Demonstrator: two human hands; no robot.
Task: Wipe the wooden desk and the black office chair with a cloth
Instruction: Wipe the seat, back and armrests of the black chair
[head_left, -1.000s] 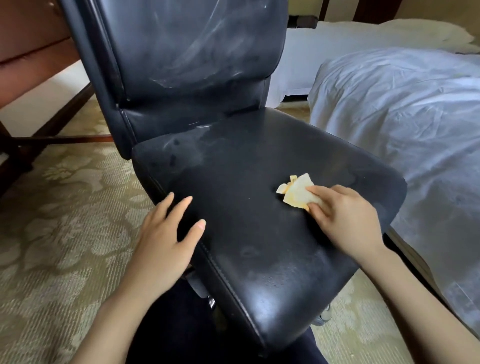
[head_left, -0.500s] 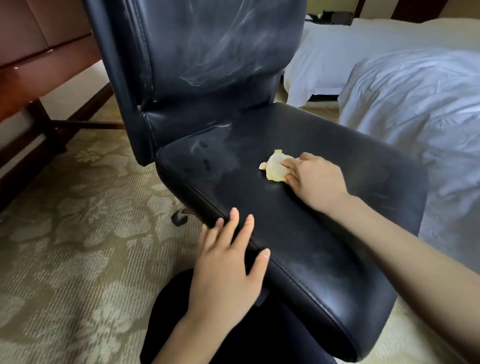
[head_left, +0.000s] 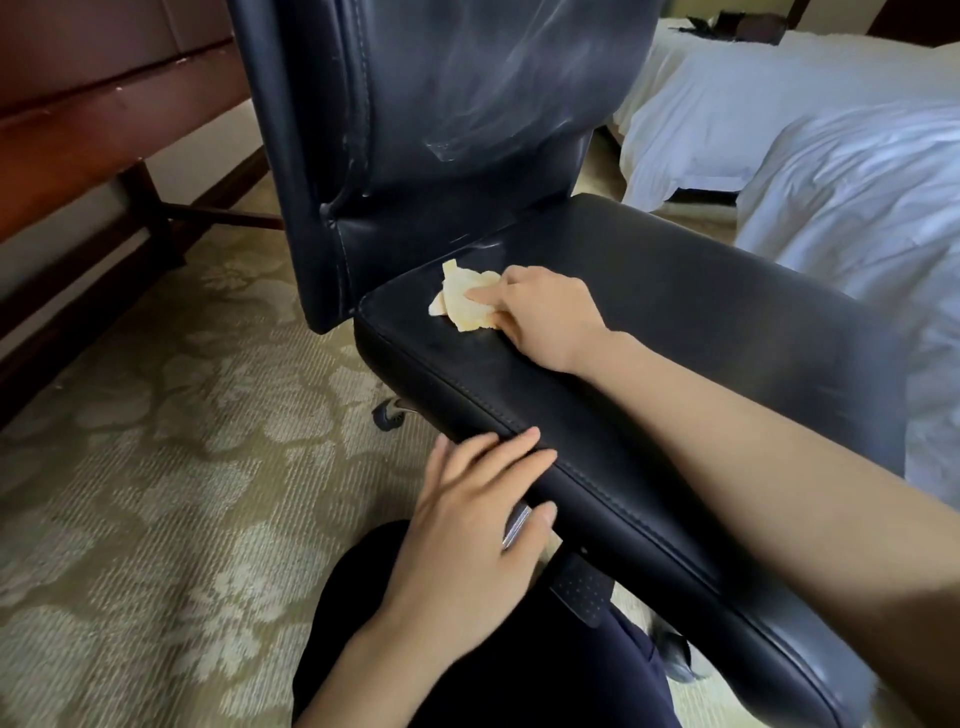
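Note:
The black office chair's seat (head_left: 675, 322) fills the middle of the view, with its streaked backrest (head_left: 441, 104) rising behind. A small crumpled yellow cloth (head_left: 462, 301) lies on the seat's rear left corner, close to the backrest. My right hand (head_left: 545, 317) grips it and presses it onto the leather, index finger on top. My left hand (head_left: 467, 525) rests with straight fingers on the seat's near side edge, the thumb below the rim. The wooden desk (head_left: 78, 119) shows at the upper left.
A bed with white covers (head_left: 841, 171) stands close on the chair's right. Patterned carpet (head_left: 156, 467) spreads to the left. A chair caster (head_left: 389, 413) pokes out under the seat. My dark-trousered leg (head_left: 467, 675) is at the bottom.
My right hand has slid the cloth across the seat from its middle to the rear left corner. My left hand stayed on the seat's side edge while the view shifted.

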